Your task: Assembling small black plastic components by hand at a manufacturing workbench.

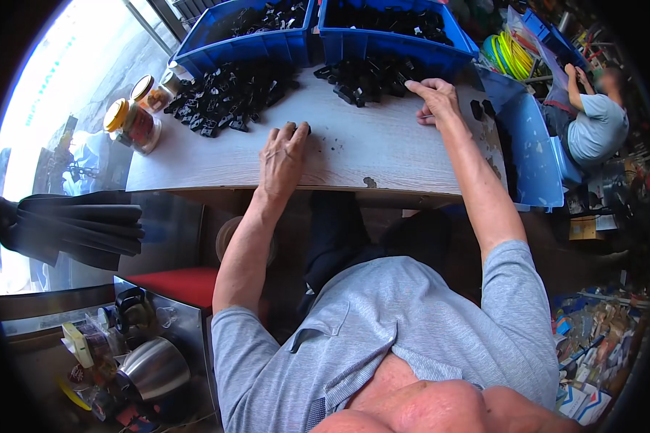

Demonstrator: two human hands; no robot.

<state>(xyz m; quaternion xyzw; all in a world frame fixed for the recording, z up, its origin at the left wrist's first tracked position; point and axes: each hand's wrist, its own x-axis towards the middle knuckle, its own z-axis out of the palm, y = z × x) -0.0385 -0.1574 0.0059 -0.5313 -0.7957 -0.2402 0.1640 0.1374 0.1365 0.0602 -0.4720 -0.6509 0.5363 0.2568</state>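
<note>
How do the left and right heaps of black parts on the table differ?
Size: the left heap is larger and spreads wider than the right heap.
Reach: the left heap extends closer to the person than the right heap.
Neighbours: the left heap lies near lidded jars; the right heap has the right hand beside it.
Shared: both are loose piles of small black parts.

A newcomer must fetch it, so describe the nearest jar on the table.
Find the pale wood-grain table and go to its left edge. There, just left of the left-hand heap of black parts, a few jars stand close together. Yours is the clear jar nearest the wearer, set apart by its bright yellow lid.
</note>
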